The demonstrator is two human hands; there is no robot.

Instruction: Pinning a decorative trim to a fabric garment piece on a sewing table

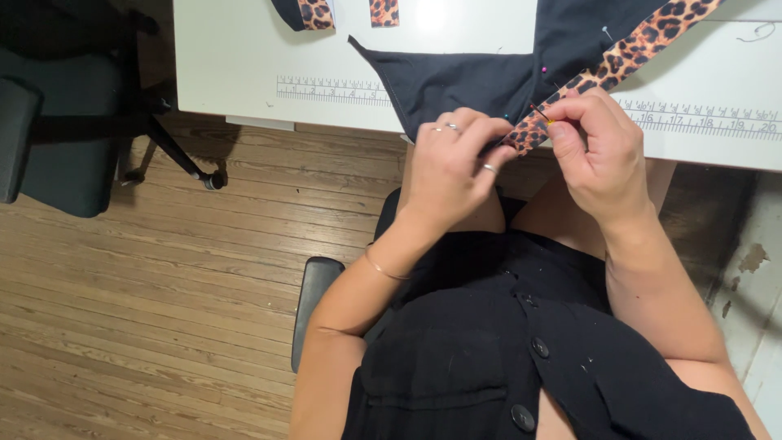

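Pins (544,71) already hold the leopard-print strip (619,59) along the black fabric (481,81). My left hand (452,163) pinches its end while my right hand (595,151) grips another pin (539,114), not yet pushed in.

Top centre of the frame: the left hand (452,163) and right hand (599,151) pinch a leopard-print strip (619,59) on black fabric (456,81), apparently pinning it.

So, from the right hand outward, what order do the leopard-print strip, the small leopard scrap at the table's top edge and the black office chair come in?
From the right hand:
1. Leopard-print strip, pinched in its fingers.
2. Small leopard scrap, up-left on the table.
3. Black office chair, far left on the floor.
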